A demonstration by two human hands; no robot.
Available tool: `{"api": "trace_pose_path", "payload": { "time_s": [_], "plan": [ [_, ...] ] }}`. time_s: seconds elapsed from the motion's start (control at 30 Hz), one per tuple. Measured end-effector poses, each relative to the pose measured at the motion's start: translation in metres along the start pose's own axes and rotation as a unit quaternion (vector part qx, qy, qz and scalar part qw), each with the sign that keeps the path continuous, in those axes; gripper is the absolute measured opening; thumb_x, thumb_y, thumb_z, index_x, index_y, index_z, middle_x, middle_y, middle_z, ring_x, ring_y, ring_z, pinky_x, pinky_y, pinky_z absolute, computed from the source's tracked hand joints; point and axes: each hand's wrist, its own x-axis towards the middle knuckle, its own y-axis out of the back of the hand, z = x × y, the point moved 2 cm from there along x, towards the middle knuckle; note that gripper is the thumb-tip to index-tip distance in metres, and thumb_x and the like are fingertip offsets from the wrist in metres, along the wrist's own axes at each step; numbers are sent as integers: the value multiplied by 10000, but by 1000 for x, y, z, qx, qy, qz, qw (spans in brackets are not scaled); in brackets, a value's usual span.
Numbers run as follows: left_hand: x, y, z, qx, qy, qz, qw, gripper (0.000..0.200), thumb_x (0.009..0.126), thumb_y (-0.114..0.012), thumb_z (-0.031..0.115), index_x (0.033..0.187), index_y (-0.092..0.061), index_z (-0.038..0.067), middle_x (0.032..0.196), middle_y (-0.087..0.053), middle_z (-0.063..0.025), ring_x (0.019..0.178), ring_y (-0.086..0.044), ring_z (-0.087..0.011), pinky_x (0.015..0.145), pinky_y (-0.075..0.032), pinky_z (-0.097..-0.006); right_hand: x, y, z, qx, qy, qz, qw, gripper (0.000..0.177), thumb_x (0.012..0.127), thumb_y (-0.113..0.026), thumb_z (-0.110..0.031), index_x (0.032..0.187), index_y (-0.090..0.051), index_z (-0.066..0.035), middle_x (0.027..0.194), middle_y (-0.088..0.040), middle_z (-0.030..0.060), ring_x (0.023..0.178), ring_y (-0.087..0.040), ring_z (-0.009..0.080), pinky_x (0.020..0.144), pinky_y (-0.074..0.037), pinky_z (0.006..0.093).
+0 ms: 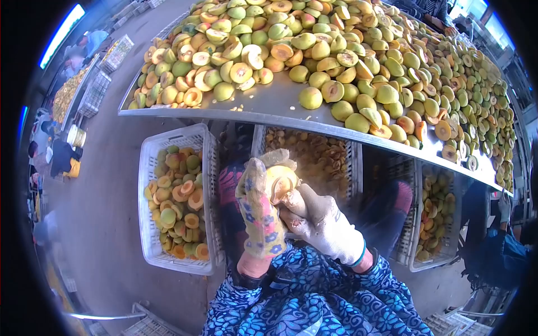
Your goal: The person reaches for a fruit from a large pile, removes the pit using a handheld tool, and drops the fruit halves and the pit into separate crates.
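My left hand [258, 215], in a floral-patterned glove, is wrapped around a peach half [283, 180] with its orange cut face turned up. My right hand [330, 224], in a white glove with soiled fingertips, is closed against that cut face. A thin curved edge shows over the flesh by the right fingertips; whether it is a tool in my right hand I cannot make out. Both hands are above my lap, over a crate [259, 140] of small brownish pieces under the table edge. Beyond them, halved peaches lie heaped on the metal table [274, 109].
A white crate [147, 224] of peach halves stands at left, another crate [414, 263] at right. The table's metal rim [358, 136] runs in front of me. A co-worker's gloved hand [504, 207] is at far right. Other people and crates [95, 92] are at far left.
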Motion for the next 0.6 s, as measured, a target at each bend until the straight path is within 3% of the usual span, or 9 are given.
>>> {"api": "trace_pose_path", "payload": {
  "time_s": [0.17, 0.2, 0.3, 0.37, 0.47, 0.6],
  "plan": [
    [-15, 17, -14, 3, -8, 35, 999, 487, 1011, -471, 419, 1112, -631, -30, 1075, -666, -119, 988, -627, -163, 873, -486, -282, -4, -7, 0, -8, -10, -43, 999, 281, 936, -620, -205, 1106, -510, -10, 777, -645, 214, 717, -668, 391, 625, -510, 406],
    [-17, 17, -16, 9, -42, 43, 998, 448, 1018, -478, 380, 1104, -642, -28, 1066, -677, -110, 961, -636, -159, 856, -491, -277, -4, -6, -2, -1, -6, -55, 998, 287, 941, -617, -214, 1109, -509, -8, 775, -643, 213, 715, -667, 390, 620, -509, 406],
    [-21, 4, 12, 55, -47, 3, 997, 449, 1026, -465, 368, 1068, -662, -34, 1032, -695, -107, 917, -650, -156, 822, -496, -278, -3, -1, -3, -11, -16, -93, 996, 300, 934, -631, -223, 1115, -518, -12, 777, -648, 191, 715, -672, 366, 636, -508, 395],
    [-25, 7, 6, 35, -28, 56, 997, 465, 1031, -448, 360, 1013, -683, -41, 978, -713, -108, 880, -661, -160, 800, -501, -286, -1, 3, 0, -22, -31, -119, 992, 307, 922, -647, -223, 1117, -526, -19, 782, -654, 169, 717, -678, 342, 655, -507, 383],
    [-28, 7, 12, 141, -75, 32, 987, 471, 1030, -447, 353, 971, -691, -45, 945, -722, -106, 866, -663, -160, 796, -501, -288, 4, 11, 7, -29, 18, -208, 978, 309, 918, -654, -224, 1107, -505, -31, 772, -630, 167, 732, -672, 348, 627, -496, 400],
    [-27, 4, 11, 138, -115, 71, 981, 455, 1023, -460, 329, 907, -705, -36, 895, -717, -101, 821, -666, -170, 760, -501, -288, 0, 2, 9, 35, -3, -185, 982, 208, 929, -635, -216, 996, -559, -33, 769, -608, 147, 682, -635, 339, 624, -490, 395]
  ]
}}
